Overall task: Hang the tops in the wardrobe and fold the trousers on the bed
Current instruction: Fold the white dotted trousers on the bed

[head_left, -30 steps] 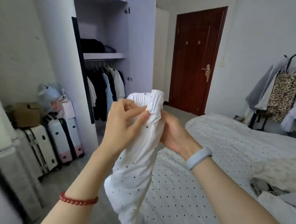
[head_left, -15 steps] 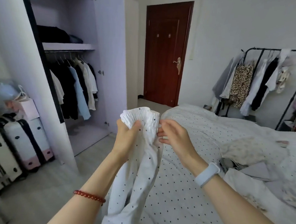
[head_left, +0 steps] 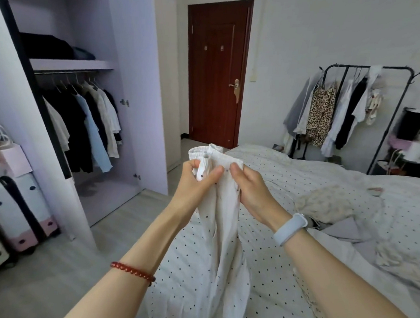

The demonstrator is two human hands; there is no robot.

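Now we are holding the dotted trousers point(head_left: 223, 208) up above the bed point(head_left: 283, 274), both hands pinching the waistband; left hand point(head_left: 195, 180), right hand point(head_left: 253, 193). We should be spreading it flat before folding.

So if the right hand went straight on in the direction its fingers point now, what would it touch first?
The right hand points left, across the white dotted trousers it pinches. Just beyond them it would most likely meet the left hand, which grips the same waistband, though depth is hard to judge.
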